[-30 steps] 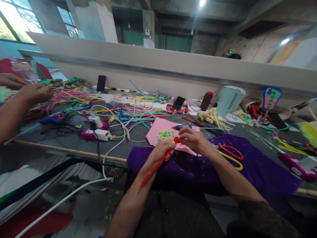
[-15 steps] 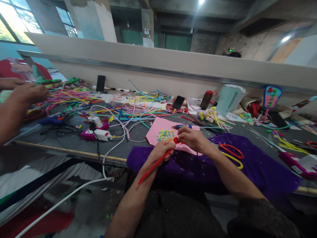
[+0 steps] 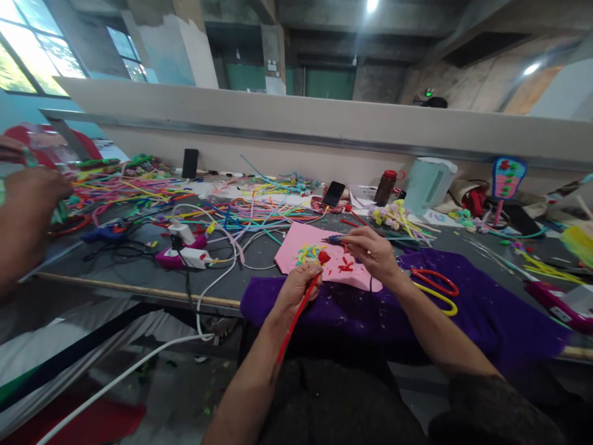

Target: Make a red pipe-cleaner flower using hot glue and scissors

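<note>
My left hand [image 3: 299, 289] is closed around a red pipe cleaner [image 3: 293, 330], whose long end slants down over my forearm. At its top, just above my thumb, sits a small round red head [image 3: 323, 257]. My right hand [image 3: 373, 252] has its fingers closed on the handle of a blue pointed tool [image 3: 336, 238] resembling a soldering iron, tip pointing left. Beneath both hands lies a pink sheet [image 3: 296, 238]. On it are short red pieces [image 3: 345, 267] and a pile of yellow and teal pieces [image 3: 309, 254].
A purple cloth [image 3: 482, 296] covers the table edge, with red-and-yellow-handled scissors [image 3: 435, 284] on it. Left are a power strip [image 3: 185, 256], loose cables and many pipe cleaners [image 3: 259, 207]. Behind stand a phone [image 3: 333, 194], bottle [image 3: 385, 187] and jug [image 3: 430, 184]. Another person's hand [image 3: 37, 191] works at far left.
My right hand has left the red head and moved right onto the blue tool, uncovering the red pieces. My left hand keeps the pipe cleaner. The other person's hand moved left.
</note>
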Action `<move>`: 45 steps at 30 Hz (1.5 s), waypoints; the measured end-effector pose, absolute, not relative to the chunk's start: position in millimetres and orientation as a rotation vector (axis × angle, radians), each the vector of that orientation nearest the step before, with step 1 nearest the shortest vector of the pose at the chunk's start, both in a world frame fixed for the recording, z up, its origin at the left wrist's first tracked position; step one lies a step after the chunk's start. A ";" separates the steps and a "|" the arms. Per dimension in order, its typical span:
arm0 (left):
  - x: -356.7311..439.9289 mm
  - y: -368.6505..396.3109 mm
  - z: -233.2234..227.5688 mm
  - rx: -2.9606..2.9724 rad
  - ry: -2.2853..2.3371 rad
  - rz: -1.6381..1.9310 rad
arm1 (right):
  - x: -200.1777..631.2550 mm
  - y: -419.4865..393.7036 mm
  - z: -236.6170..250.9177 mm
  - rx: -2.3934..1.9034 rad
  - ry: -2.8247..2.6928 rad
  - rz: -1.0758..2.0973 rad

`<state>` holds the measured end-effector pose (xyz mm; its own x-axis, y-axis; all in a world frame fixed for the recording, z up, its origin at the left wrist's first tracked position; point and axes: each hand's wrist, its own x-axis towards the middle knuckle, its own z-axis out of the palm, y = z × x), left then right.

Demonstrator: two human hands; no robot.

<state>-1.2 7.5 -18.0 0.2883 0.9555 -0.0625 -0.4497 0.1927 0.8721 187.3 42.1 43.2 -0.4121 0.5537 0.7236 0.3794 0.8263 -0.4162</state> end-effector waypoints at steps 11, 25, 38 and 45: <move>3.1 -4.3 -11.2 0.809 0.724 1.333 | 149.5 14.6 15.9 -0.840 -1.874 0.833; 9.2 -6.1 -17.7 0.927 0.804 1.443 | 142.3 12.4 16.9 -0.839 -1.762 0.919; 10.2 -4.6 -20.1 0.972 0.860 1.457 | 142.7 13.6 15.5 -0.887 -1.861 0.631; 10.1 -4.5 -20.8 0.988 0.853 1.444 | 142.0 13.6 16.1 -0.902 -1.888 0.475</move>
<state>10.1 -4.5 -20.8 -0.0145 0.9941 0.1073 -0.3861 -0.1046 0.9165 142.0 13.6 16.1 -0.2710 0.7567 0.5949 0.3848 0.6517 -0.6537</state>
